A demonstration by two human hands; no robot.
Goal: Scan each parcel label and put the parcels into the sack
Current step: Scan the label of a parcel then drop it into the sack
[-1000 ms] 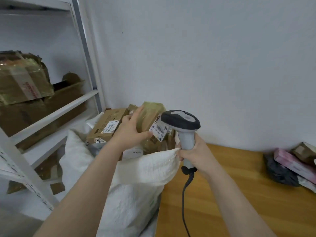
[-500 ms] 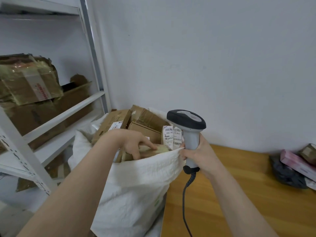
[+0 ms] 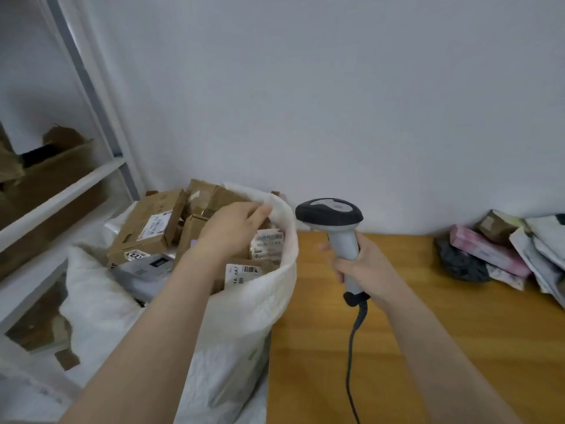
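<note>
The scanner is grasped by the right hand; the left hand is held released over the sack. Heaped parcels may be pushed over its rim.

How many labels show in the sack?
4: top label, edge label on big carton; third label beside left hand; fourth label at sack rim. More may be hidden.
</note>
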